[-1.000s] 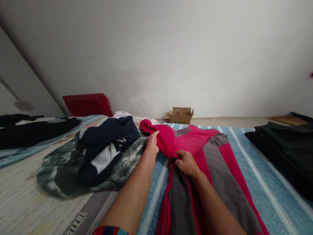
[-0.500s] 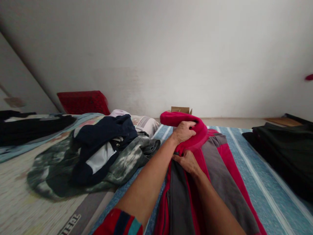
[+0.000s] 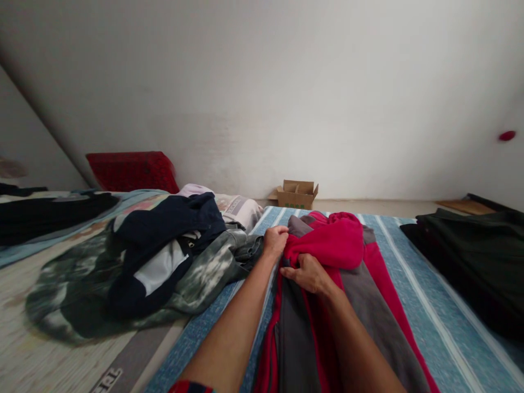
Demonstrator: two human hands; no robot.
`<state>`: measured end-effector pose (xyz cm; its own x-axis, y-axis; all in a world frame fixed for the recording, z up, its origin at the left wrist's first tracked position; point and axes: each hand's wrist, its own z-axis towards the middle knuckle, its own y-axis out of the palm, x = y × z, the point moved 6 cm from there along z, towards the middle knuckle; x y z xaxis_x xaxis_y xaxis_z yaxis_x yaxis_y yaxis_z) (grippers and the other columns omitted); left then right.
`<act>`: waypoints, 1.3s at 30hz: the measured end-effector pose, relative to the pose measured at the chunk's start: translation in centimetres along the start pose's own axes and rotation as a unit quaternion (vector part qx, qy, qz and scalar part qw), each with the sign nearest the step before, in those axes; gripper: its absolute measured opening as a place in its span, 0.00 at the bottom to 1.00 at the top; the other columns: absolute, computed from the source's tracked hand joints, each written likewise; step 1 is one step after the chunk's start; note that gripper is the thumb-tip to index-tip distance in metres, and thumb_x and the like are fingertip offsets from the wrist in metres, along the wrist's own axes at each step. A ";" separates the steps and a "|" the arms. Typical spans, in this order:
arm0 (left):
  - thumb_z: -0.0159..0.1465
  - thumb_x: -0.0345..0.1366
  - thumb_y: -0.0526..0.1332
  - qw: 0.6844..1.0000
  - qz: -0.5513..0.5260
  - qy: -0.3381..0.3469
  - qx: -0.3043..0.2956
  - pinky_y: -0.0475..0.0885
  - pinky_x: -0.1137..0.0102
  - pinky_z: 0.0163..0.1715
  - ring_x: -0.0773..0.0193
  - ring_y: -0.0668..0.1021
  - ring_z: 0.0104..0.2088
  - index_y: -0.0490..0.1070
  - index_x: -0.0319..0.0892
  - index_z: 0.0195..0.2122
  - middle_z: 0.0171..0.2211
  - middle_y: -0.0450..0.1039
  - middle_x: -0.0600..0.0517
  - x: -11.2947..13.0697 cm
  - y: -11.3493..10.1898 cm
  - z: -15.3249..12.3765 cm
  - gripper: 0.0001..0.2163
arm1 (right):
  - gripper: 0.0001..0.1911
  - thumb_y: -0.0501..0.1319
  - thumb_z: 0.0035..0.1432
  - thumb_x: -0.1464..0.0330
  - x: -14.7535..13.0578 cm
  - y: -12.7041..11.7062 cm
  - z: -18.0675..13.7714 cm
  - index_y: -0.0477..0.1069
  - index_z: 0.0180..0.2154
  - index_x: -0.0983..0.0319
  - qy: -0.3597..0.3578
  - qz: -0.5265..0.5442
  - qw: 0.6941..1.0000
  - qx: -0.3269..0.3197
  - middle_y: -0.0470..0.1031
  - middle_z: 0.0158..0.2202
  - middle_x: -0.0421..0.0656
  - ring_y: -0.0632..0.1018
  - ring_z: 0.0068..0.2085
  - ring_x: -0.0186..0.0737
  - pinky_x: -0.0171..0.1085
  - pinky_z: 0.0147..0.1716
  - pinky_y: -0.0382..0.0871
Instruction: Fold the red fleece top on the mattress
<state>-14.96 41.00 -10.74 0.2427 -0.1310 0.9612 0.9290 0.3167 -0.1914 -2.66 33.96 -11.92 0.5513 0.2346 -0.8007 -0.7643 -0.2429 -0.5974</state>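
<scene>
We grip the red fleece jacket (image 3: 329, 244), left hand (image 3: 275, 239) and right hand (image 3: 308, 274) closed on it; flat, aligned edges seem best.

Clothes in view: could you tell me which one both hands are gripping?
The red-and-grey jacket: the left hand and right hand grip its folded top; the navy garment and camouflage garment lie heaped to its left.

Jacket (image 3: 327, 256): red/grey cloth, fleecy nap, matt. 
Sheet (image 3: 429, 305): striped woven cloth, matt, approx. coarse weave. 
Camo garment (image 3: 196, 273): thicker cloth, matt, creased. 
Box (image 3: 297, 194): brown cardboard, matt. 
Wall (image 3: 262, 82): painted, matt, smooth.
</scene>
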 end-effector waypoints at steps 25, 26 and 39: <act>0.60 0.30 0.54 0.994 0.099 0.027 -0.046 0.65 0.67 0.52 0.58 0.74 0.50 0.70 0.32 0.49 0.50 0.71 0.40 -4.6 1.9 -0.4 0.16 | 0.14 0.59 0.53 0.59 2.6 -13.1 3.3 0.76 0.32 0.62 0.017 -0.486 0.871 -0.071 0.75 0.28 0.44 0.75 0.32 0.40 0.33 0.27 0.60; 0.60 0.30 0.54 0.993 0.101 0.029 -0.049 0.65 0.68 0.51 0.58 0.74 0.50 0.70 0.32 0.49 0.50 0.71 0.40 -4.5 1.9 -0.4 0.16 | 0.12 0.59 0.53 0.61 1.9 -13.2 2.7 0.76 0.31 0.62 0.003 -0.499 0.864 -0.070 0.75 0.28 0.45 0.76 0.32 0.41 0.33 0.28 0.60; 0.57 0.38 0.60 0.979 0.149 0.043 -0.131 0.67 0.69 0.49 0.56 0.74 0.49 0.63 0.31 0.55 0.51 0.70 0.37 -3.6 3.2 -1.9 0.25 | 0.13 0.53 0.56 0.73 0.2 -11.3 -4.1 0.77 0.31 0.65 0.028 -0.587 0.805 -0.081 0.78 0.32 0.57 0.79 0.35 0.52 0.41 0.29 0.70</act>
<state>-12.35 40.73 -15.14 0.5260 -0.1515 0.8369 0.8505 0.1032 -0.5158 7.41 32.87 -5.53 0.8795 0.3511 0.3212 0.3450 -0.0057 -0.9386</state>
